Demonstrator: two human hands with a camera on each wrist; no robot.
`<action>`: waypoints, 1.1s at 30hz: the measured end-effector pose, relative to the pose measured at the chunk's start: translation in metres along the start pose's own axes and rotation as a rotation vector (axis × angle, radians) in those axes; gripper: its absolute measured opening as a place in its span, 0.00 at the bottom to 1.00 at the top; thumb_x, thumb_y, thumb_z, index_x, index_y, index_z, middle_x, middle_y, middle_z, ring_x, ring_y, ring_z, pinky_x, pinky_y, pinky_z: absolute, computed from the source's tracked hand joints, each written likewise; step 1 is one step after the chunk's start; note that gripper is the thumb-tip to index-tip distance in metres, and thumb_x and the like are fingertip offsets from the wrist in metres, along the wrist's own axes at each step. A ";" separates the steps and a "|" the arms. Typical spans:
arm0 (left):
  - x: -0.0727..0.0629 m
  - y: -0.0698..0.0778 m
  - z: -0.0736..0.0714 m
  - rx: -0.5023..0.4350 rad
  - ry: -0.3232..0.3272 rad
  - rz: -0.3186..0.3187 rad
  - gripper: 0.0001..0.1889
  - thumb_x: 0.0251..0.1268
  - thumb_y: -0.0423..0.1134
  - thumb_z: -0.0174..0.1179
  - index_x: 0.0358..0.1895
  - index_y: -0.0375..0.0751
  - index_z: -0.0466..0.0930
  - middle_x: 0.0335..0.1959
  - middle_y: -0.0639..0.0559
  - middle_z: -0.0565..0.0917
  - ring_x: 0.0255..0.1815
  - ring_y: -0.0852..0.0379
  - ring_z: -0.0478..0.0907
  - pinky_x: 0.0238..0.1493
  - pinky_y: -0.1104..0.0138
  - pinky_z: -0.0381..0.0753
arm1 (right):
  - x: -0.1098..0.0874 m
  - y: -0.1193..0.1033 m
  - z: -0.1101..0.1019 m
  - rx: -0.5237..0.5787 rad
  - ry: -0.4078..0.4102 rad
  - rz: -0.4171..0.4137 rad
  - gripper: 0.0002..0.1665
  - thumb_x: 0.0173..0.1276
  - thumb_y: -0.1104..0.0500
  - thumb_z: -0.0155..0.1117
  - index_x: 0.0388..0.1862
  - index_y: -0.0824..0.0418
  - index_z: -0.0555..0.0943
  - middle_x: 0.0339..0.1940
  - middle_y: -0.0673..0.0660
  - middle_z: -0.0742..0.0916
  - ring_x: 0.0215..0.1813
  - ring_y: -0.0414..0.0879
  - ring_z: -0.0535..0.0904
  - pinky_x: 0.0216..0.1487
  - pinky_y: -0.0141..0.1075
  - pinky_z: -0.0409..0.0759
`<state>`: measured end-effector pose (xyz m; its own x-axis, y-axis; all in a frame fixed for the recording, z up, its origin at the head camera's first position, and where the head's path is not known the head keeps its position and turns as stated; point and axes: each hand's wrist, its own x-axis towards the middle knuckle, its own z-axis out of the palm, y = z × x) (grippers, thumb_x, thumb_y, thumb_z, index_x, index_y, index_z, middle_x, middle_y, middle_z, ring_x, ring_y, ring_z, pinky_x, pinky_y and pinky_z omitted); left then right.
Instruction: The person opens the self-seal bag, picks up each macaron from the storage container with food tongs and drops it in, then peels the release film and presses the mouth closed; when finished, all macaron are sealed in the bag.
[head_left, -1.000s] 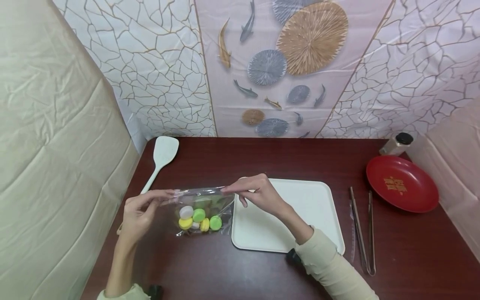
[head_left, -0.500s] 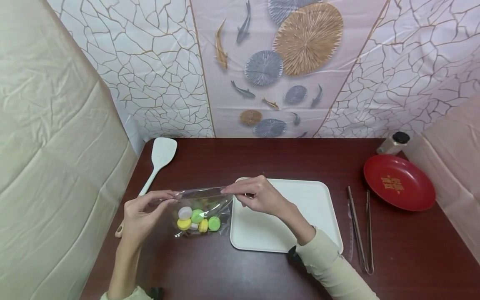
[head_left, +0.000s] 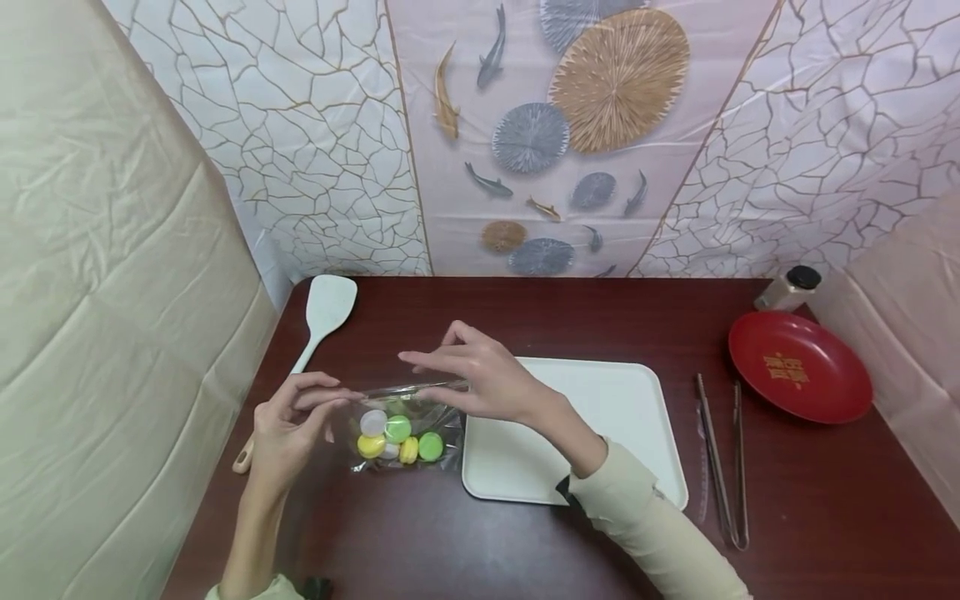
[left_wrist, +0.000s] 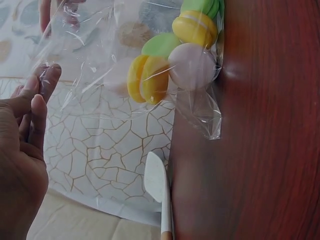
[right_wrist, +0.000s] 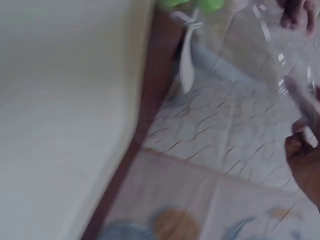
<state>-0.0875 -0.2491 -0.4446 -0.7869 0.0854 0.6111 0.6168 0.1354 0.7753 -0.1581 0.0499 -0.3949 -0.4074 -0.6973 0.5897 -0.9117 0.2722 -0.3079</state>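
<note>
A clear plastic bag (head_left: pixel 448 433) with green, yellow and pale lilac macarons (head_left: pixel 408 451) stands at the table's left half, left of the white tray (head_left: pixel 630 433). My left hand (head_left: pixel 288 429) pinches the bag's upper left corner between thumb and fingers. In the left wrist view those fingertips (left_wrist: pixel 50 75) lie at the plastic's edge. My right hand (head_left: pixel 487 379) is over the bag's upper right part, its fingers stretched out to the left. Its thumb is close to the bag's top edge; whether it touches the plastic I cannot tell.
A white spatula (head_left: pixel 330 304) lies at the left, partly behind my left hand. To the right of the tray are metal tongs (head_left: pixel 722 467) beside a clear plastic strip (head_left: pixel 702 475), a red plate (head_left: pixel 825 367) and a black-capped jar (head_left: pixel 789 288).
My right hand has let go of the bag's upper right corner, spread its fingers and moved left. The left hand keeps its pinch, and the bag's top edge has sunk slightly at the right.
</note>
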 end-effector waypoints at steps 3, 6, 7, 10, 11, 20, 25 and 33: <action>0.000 0.002 -0.001 0.020 -0.003 -0.018 0.20 0.56 0.02 0.61 0.50 0.18 0.78 0.44 0.64 0.95 0.22 0.67 0.84 0.18 0.70 0.80 | 0.016 -0.012 0.005 -0.132 -0.111 0.010 0.31 0.73 0.47 0.80 0.71 0.54 0.86 0.45 0.48 0.94 0.42 0.43 0.75 0.44 0.34 0.78; 0.001 0.002 -0.001 0.056 -0.001 -0.003 0.18 0.57 0.02 0.60 0.48 0.18 0.80 0.43 0.64 0.94 0.23 0.66 0.86 0.19 0.70 0.81 | 0.031 -0.025 0.011 -0.243 -0.220 0.012 0.31 0.75 0.45 0.78 0.73 0.51 0.85 0.42 0.51 0.89 0.44 0.44 0.79 0.46 0.36 0.80; 0.001 0.002 -0.002 0.065 -0.001 0.005 0.18 0.58 0.02 0.59 0.48 0.19 0.81 0.43 0.64 0.94 0.23 0.65 0.86 0.19 0.70 0.82 | 0.035 -0.029 0.014 -0.274 -0.249 0.008 0.31 0.76 0.44 0.76 0.74 0.50 0.84 0.41 0.51 0.88 0.45 0.45 0.80 0.47 0.36 0.80; 0.002 0.001 -0.003 0.106 -0.001 0.031 0.18 0.58 0.02 0.58 0.47 0.20 0.84 0.42 0.63 0.93 0.23 0.65 0.87 0.21 0.72 0.83 | 0.045 -0.038 0.021 -0.316 -0.277 -0.013 0.30 0.79 0.46 0.73 0.76 0.52 0.83 0.36 0.50 0.90 0.45 0.45 0.82 0.46 0.37 0.79; 0.003 0.001 -0.003 0.120 -0.005 0.036 0.19 0.58 0.02 0.58 0.48 0.20 0.84 0.42 0.63 0.93 0.22 0.65 0.86 0.21 0.72 0.84 | 0.047 -0.040 0.023 -0.323 -0.275 -0.022 0.30 0.80 0.46 0.72 0.76 0.52 0.82 0.34 0.49 0.90 0.45 0.44 0.82 0.46 0.37 0.79; 0.003 -0.003 -0.006 0.111 -0.034 0.154 0.24 0.55 0.02 0.61 0.55 0.19 0.85 0.43 0.48 0.95 0.20 0.62 0.85 0.24 0.74 0.85 | 0.046 -0.045 0.027 -0.357 -0.316 -0.043 0.36 0.78 0.57 0.74 0.82 0.59 0.75 0.39 0.51 0.94 0.42 0.42 0.89 0.46 0.36 0.77; 0.003 -0.001 -0.005 0.029 -0.051 0.126 0.24 0.59 0.01 0.53 0.55 0.17 0.84 0.45 0.49 0.95 0.23 0.63 0.87 0.23 0.73 0.85 | 0.037 -0.041 0.019 -0.375 -0.321 -0.032 0.33 0.80 0.54 0.72 0.81 0.57 0.77 0.26 0.48 0.90 0.28 0.39 0.82 0.43 0.34 0.76; 0.004 0.003 -0.004 -0.009 -0.080 0.067 0.24 0.62 0.02 0.49 0.55 0.21 0.84 0.44 0.50 0.96 0.20 0.59 0.87 0.20 0.69 0.83 | 0.013 -0.029 0.002 -0.421 -0.299 -0.033 0.33 0.74 0.57 0.79 0.76 0.55 0.81 0.18 0.42 0.87 0.18 0.36 0.63 0.33 0.32 0.72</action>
<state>-0.0883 -0.2525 -0.4389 -0.7426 0.1725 0.6472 0.6678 0.1175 0.7350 -0.1368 0.0320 -0.3797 -0.4011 -0.8524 0.3355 -0.8916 0.4473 0.0705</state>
